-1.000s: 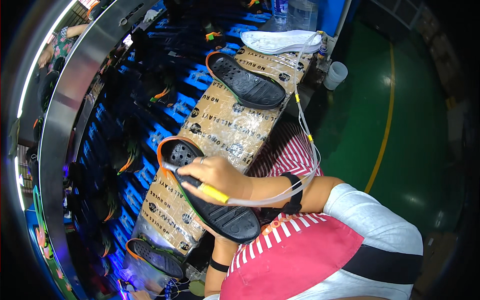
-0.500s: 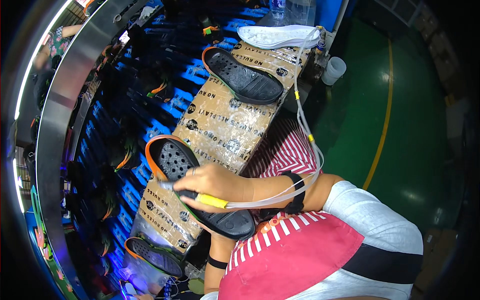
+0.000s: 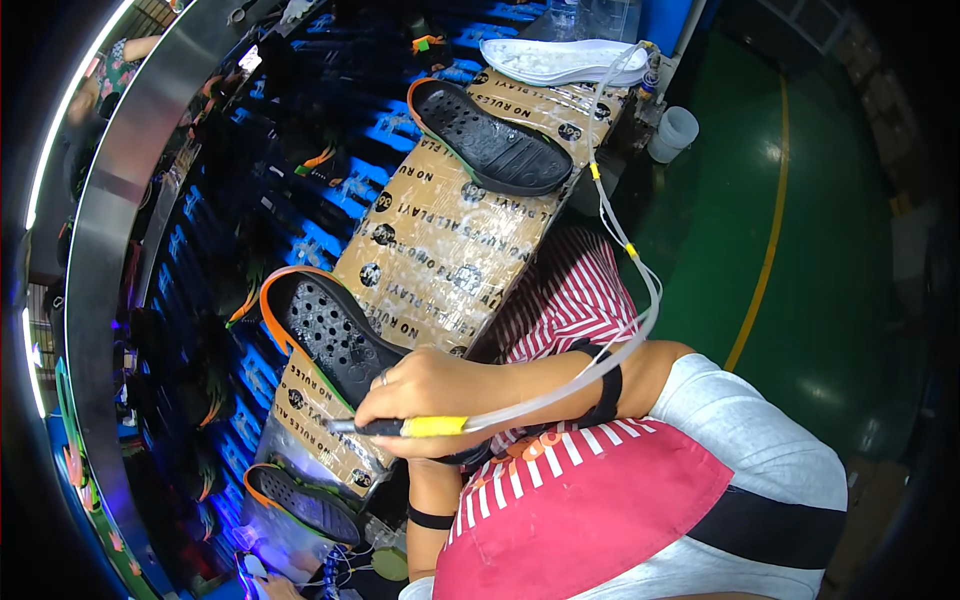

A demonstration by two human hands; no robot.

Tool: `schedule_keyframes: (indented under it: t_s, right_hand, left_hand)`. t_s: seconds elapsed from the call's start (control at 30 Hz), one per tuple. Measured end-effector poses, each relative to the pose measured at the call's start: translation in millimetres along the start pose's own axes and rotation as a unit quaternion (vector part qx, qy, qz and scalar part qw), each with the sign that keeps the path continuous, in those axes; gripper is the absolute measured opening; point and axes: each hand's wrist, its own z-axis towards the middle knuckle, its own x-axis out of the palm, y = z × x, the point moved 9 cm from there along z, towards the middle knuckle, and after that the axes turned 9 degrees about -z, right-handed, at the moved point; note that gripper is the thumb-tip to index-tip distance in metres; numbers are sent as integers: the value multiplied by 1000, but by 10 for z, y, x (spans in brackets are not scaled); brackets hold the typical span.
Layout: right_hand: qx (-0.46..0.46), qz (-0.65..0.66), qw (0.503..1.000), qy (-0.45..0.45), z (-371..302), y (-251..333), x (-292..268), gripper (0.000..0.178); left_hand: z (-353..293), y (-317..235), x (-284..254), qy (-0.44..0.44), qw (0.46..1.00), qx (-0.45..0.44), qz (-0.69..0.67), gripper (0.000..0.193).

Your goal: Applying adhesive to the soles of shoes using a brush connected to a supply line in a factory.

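Black shoe sole with an orange rim (image 3: 330,330), the landmark for all positions below: its perforated end is in plain sight, while its middle and opposite end are largely covered by the right hand (image 3: 430,395). The left hand is hidden behind the sole and the right hand; only the left forearm (image 3: 435,490), ringed by a black band, shows on the sole's near side, so whether its fingers grip cannot be told. The visible part of the sole extends beyond and to the left of the right hand, over a surface (image 3: 430,270) faced with brown cardboard; contact between the two cannot be judged. The right hand is curled firmly around a slim tool (image 3: 435,426) with yellow wrapping, from which a clear tube (image 3: 560,398) runs back along the forearm. The tool's tip points past the sole's near left edge; contact there is indistinct. A second orange-rimmed sole (image 3: 490,140) lies beyond the landmark sole, with a white sole (image 3: 565,63) farther in the same direction; a third orange-edged sole (image 3: 305,503) lies on its near side. The dark area to its left is hard to make out.
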Motion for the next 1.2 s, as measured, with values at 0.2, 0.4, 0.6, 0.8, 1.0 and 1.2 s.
schedule_keyframes:
  t_s: [0.2, 0.4, 0.6, 0.8, 1.0, 1.2]
  right_hand:
    - [100, -86, 991, -24, -67, -150, -90, 20]
    - [120, 79, 986, 80, -189, -167, 126, 24]
    - [97, 58, 993, 37, -202, -209, 86, 23]
    - [141, 213, 959, 124, -221, -190, 78, 23]
    - [84, 168, 974, 124, -268, -113, 122, 27]
    - [160, 176, 961, 142, -297, -228, 82, 27]
  left_hand:
    - [105, -29, 61, 14, 1000, 6, 4, 58]
    - [1, -118, 102, 40, 999, 15, 8, 57]
    - [-1, -236, 160, 80, 996, 35, -1, 56]
    - [-36, -450, 246, 144, 987, 73, -15, 55]
    - [-6, -528, 337, 145, 984, 49, -91, 47]
    - [-31, -763, 159, 89, 990, 72, -85, 51]
